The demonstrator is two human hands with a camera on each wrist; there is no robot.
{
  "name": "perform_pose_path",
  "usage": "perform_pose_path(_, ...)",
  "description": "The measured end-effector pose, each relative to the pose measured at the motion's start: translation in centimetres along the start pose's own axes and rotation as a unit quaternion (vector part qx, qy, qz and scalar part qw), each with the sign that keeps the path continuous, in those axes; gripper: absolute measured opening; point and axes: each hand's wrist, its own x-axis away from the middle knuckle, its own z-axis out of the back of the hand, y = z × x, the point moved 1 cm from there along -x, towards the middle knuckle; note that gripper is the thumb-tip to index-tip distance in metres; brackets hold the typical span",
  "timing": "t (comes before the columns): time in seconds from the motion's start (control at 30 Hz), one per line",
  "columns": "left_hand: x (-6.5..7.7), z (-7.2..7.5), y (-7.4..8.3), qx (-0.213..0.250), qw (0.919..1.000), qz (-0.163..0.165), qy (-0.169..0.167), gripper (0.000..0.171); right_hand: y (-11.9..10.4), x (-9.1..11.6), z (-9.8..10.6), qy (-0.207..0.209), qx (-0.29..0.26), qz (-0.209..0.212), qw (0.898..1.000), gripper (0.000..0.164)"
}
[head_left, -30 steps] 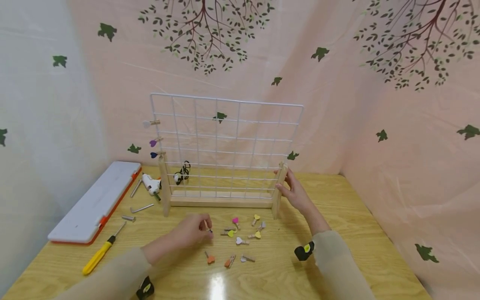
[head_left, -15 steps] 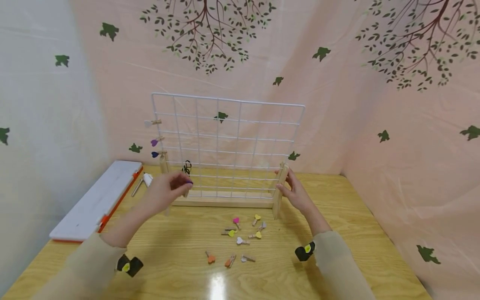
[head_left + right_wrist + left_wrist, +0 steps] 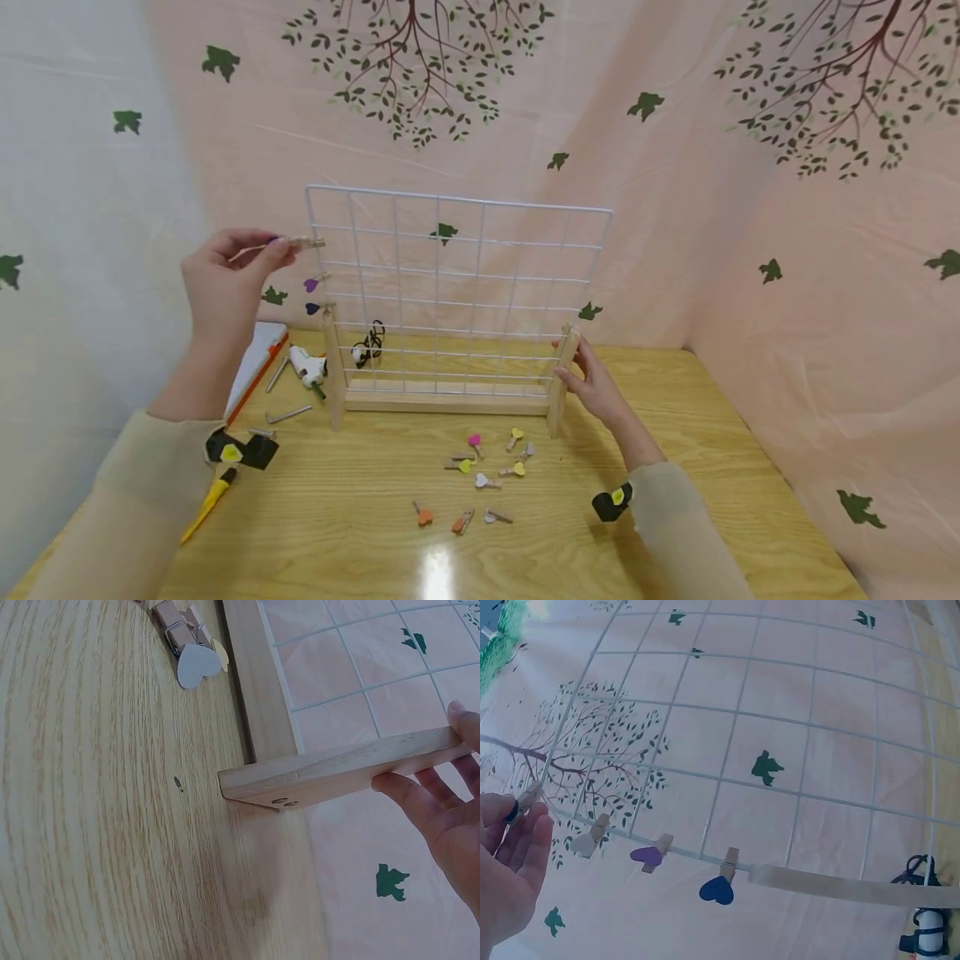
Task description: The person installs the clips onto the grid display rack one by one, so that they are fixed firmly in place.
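My left hand (image 3: 227, 275) is raised at the upper left edge of a white wire grid (image 3: 438, 242). In the left wrist view, its thumb and fingers pinch a small wooden clothespin (image 3: 528, 796) with a dark heart, its tip right at the grid's side wire. Along that same edge are clipped clothespins with a white heart (image 3: 583, 844), a purple heart (image 3: 646, 856) and a navy heart (image 3: 717, 891). My right hand (image 3: 594, 387) grips the right wooden post (image 3: 337, 766) of the grid's stand, thumb on one side and fingers on the other.
Several heart clothespins (image 3: 482, 481) lie scattered on the wooden table (image 3: 360, 542) before the stand. At left are a glue gun (image 3: 306, 367), a hex key (image 3: 288, 414), a yellow screwdriver (image 3: 212, 504) and a white case (image 3: 255, 354) with orange trim, partly behind my left arm.
My left hand has risen from the tabletop, moving up and left with the clothespin to the grid's upper left edge. The right hand stays on the post.
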Motion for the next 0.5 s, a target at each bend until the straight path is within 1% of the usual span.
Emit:
perform_pose_path(0.1,-1.3,0.0,0.2,0.045,0.9977,0.004,0.051,0.031,0.0,0.0,0.0,0.000,0.002,0.002,1.000,0.058)
perform_pose_path(0.13,-1.6,0.0,0.2,0.050,0.9965,0.007,0.066,0.032,0.0,0.0,0.0,0.000,0.002,0.002,1.000,0.058)
perform_pose_path(0.2,-2.2,-0.1,0.1,0.040,0.9948,0.012,0.093,0.033,-0.1,0.1,0.0,-0.001,0.004,0.004,1.000,0.058)
perform_pose_path(0.27,-2.5,-0.2,0.0,0.023,0.9935,0.011,0.111,0.034,-0.1,0.1,0.1,0.001,0.006,0.006,1.000,0.059)
perform_pose_path(0.37,-2.9,-0.4,-0.2,0.000,0.9918,-0.004,0.128,0.033,-0.1,0.2,0.1,0.000,0.007,0.010,1.000,0.060)
perform_pose_path(0.5,-3.1,-0.6,-0.4,-0.011,0.9898,-0.021,0.140,0.033,-0.1,0.2,0.1,0.000,0.009,0.011,1.000,0.062)
